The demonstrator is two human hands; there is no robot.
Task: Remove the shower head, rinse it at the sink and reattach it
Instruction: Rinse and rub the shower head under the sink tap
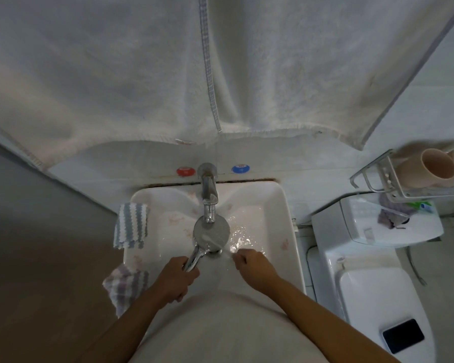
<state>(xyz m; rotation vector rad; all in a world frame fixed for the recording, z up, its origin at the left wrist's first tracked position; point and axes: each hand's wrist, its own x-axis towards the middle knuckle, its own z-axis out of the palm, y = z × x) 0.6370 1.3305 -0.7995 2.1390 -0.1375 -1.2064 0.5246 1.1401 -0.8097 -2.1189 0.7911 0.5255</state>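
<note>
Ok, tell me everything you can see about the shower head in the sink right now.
The round, shiny chrome shower head sits over the white sink basin, directly under the chrome tap spout. Water runs over its disc and splashes to the right. Its curved chrome handle slants down-left into the left hand, which grips it. The right hand is loosely closed nearby, not touching it.

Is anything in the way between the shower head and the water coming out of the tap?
No, nothing visible. The left hand holds the shower head by its handle right under the tap, over the sink. The right hand is off to the side.
</note>
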